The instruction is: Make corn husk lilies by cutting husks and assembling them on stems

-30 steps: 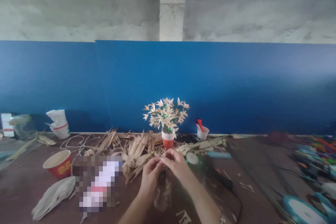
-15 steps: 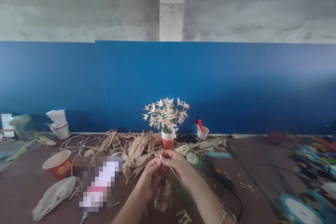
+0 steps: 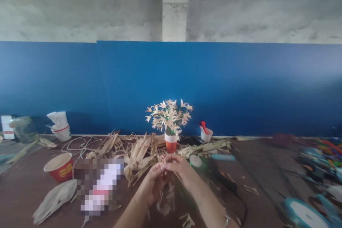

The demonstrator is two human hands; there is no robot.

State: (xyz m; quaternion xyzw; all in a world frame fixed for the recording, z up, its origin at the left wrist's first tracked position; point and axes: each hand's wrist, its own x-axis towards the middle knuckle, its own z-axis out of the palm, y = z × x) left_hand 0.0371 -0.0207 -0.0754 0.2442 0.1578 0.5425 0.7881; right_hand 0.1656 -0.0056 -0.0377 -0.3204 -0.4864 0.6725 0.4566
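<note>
My left hand [image 3: 153,182] and my right hand [image 3: 178,167] meet above the brown table [image 3: 24,192], fingertips pinched together on a small pale husk piece [image 3: 163,159]. A thin stem seems to hang down from it between the palms. Just beyond the hands stands an orange-and-white cup [image 3: 171,142] holding a bunch of cream husk flowers [image 3: 169,114]. Dried corn husks [image 3: 139,151] lie heaped to the left of that cup.
A red paper cup [image 3: 59,166] and a pale husk sheet [image 3: 53,201] lie at the left, stacked white cups [image 3: 60,125] behind. A small white cup with a red tool [image 3: 205,133] stands right of the flowers. Green tape roll [image 3: 196,161], black cable [image 3: 232,188], ribbon spools [image 3: 304,213] on the right.
Both hands have stayed together over the same spot, shifting slightly lower and working the small piece between the fingertips. Nothing else has moved.
</note>
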